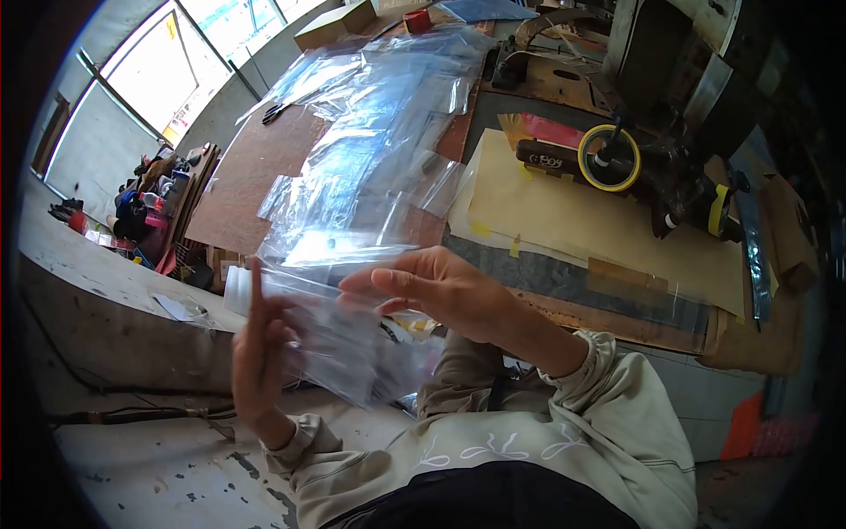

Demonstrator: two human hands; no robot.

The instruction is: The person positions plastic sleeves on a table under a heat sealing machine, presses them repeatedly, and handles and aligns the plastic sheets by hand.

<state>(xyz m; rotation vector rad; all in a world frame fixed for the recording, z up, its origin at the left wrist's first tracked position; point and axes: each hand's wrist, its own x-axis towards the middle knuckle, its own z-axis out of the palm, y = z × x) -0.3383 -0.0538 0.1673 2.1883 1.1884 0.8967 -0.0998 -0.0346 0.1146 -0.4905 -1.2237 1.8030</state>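
Clear plastic bags (352,353) hang in a loose bundle between my hands, above my lap. My left hand (260,366) grips the bundle's left side, with the index finger pointing up and the others curled, partly seen through the film. At the bundle's upper right edge is my right hand (458,295), its fingers bent and apart from the thumb; whether the fingertips touch the film is unclear. Just past my hands, a long pile of clear plastic bags (370,132) covers the middle of the table.
On the right stands a dark machine (696,185) with a yellow-rimmed wheel (608,159) over tan sheets (546,212). Scissors (273,113) lie on the brown board (256,176). A white roll (236,289) sits left of my hands. Red tape (417,20) is at the back.
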